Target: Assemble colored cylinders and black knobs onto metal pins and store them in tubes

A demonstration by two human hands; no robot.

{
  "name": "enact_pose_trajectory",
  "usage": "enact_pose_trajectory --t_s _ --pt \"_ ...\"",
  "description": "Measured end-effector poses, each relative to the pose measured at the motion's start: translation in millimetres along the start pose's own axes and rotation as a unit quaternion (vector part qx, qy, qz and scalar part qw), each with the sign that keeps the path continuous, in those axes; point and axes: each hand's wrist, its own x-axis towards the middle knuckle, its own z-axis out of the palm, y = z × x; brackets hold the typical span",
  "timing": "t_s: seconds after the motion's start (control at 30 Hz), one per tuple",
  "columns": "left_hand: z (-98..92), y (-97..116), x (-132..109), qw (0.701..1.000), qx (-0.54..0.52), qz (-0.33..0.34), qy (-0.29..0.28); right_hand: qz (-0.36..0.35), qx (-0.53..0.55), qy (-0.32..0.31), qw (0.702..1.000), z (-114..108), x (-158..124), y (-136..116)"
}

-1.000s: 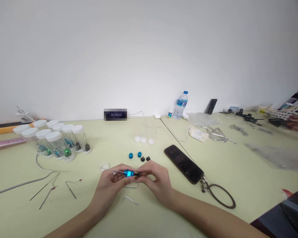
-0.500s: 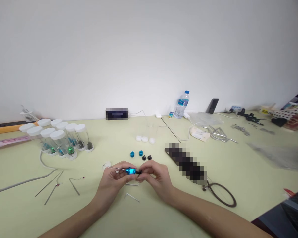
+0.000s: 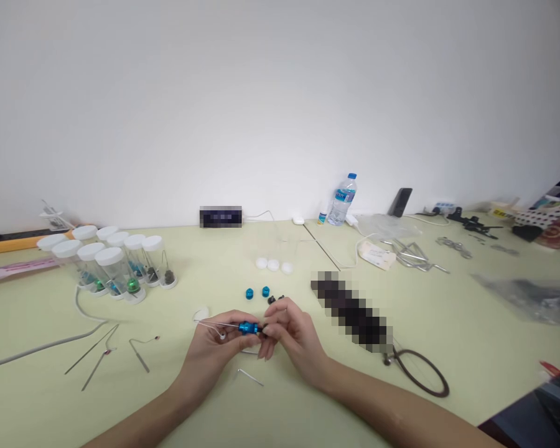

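Note:
My left hand [image 3: 210, 348] is closed on a blue metal cylindrical fitting [image 3: 248, 327], held sideways above the table. A thin bent metal wire [image 3: 214, 322] runs leftward from it. At the fitting's right end, my right hand [image 3: 301, 342] pinches a small black piece [image 3: 262, 330], mostly hidden by the fingertips. Just beyond the hands stand two blue fittings [image 3: 249, 294]. Small black parts [image 3: 275, 300] lie beside them, partly covered by my right hand. Nearer to me is a small L-shaped hex key [image 3: 251, 377].
Several clear tubes with white caps [image 3: 109, 256] stand at left, near bent metal rods [image 3: 139, 354] and a grey cable [image 3: 42, 353]. White caps [image 3: 273, 265] sit farther back. On the right are a dark pixelated object [image 3: 350, 311], a water bottle [image 3: 343, 200] and plastic bags [image 3: 527, 295].
Both hands have come slightly down in view with the fitting. My right-hand fingers have shifted around the black piece and now partly cover the black parts on the table.

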Motion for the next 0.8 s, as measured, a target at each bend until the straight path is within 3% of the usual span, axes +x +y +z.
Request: enact_pose_trajectory --t_s 0.43,0.63,0.8 --pt "3.6 -0.1 2.4 1.0 -0.011 -0.011 0.016 0.055 -0.011 -0.005 0.998 0.6 2.6 -2.9" --pt "-0.2 -1.2 5.7 0.999 -0.032 -0.004 0.031 0.029 -0.028 -0.026 0.999 2.4 1.2 -4.6" --pt "-2.5 -2.2 7.2 0.999 -0.044 0.008 0.03 0.005 -0.083 0.004 0.997 1.3 0.9 -3.3"
